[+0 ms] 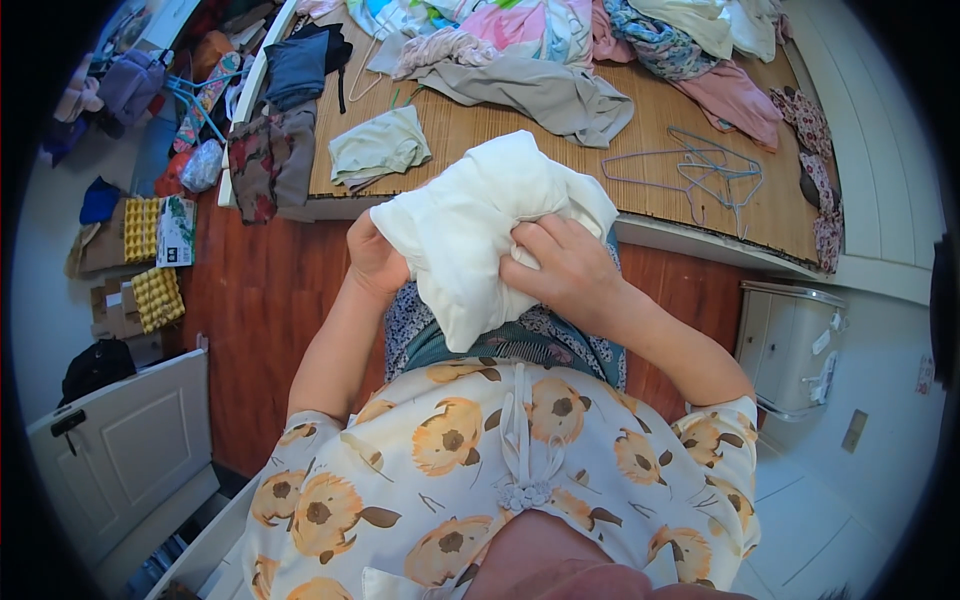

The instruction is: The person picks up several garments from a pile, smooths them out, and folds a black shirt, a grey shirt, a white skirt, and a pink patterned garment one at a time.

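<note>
A bunched white cloth (480, 217), seemingly a garment, is held up in front of my body between both hands. My left hand (379, 255) grips its left edge, the fingers partly hidden behind the fabric. On the right side, my right hand (559, 262) pinches a fold of it between thumb and fingers. Beyond the cloth, a folded pale green garment (380, 146) lies near the front edge of the wood-slatted surface (480, 124). A grey garment (536, 97) is spread loosely behind.
Piled clothes (525, 26) cover the back of the surface. Several thin hangers (694, 169) lie at its right. A brown floral cloth (271, 161) drapes over the left corner. A white cabinet (784, 345) stands at right, a white door (131, 450) at lower left.
</note>
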A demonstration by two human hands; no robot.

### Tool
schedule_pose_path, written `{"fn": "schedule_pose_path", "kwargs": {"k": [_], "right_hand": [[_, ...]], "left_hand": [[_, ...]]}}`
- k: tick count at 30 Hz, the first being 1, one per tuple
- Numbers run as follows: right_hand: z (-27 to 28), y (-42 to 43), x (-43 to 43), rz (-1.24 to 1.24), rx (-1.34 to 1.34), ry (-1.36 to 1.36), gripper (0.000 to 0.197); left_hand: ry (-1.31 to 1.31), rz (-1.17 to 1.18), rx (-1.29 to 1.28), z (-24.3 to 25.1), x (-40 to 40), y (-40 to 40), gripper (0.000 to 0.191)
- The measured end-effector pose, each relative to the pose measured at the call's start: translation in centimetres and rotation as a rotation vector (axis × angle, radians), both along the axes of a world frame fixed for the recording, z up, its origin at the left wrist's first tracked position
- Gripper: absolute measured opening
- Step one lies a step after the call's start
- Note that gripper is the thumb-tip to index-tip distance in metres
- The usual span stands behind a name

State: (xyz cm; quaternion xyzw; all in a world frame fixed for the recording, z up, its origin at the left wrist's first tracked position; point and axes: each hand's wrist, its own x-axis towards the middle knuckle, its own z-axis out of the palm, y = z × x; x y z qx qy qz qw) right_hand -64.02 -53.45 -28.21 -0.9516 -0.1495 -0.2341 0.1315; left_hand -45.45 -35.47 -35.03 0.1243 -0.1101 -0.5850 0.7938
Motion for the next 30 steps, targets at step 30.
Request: {"fn": "schedule_pose_path", "kwargs": {"k": [30], "right_hand": [[-6.6,-5.2,-1.6,-0.375,2.092,0.056,0.048]], "left_hand": [[-1.568,0.349,0.659,0.0,-5.0,-5.1,0.076]]}}
